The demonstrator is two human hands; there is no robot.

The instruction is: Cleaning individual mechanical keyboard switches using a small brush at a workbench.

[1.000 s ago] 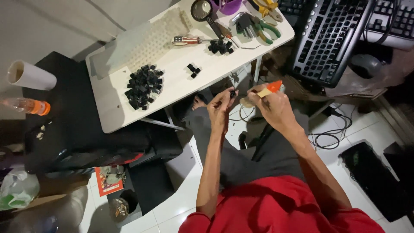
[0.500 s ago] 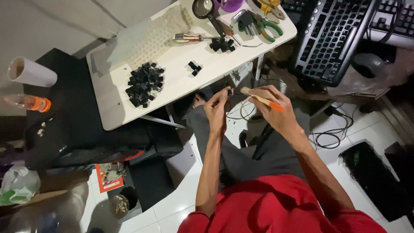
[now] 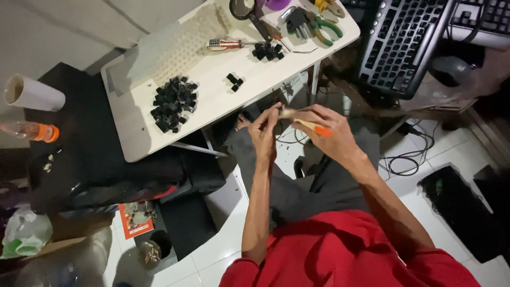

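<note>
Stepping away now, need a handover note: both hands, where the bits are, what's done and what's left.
Left hand: pinches a small dark piece, too small to identify.
Right hand: holds a brush with an orange handle, bristles at that piece.
On the table: big keycap pile, small group, a few loose caps, bare keyboard frame, screwdriver, pliers.
Done: frame stripped of caps.
Left: can't tell which caps are brushed.

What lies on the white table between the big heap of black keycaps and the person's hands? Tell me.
In the head view, only two or three loose black keycaps lie between the heap and the hands; otherwise it is bare white table.
</note>
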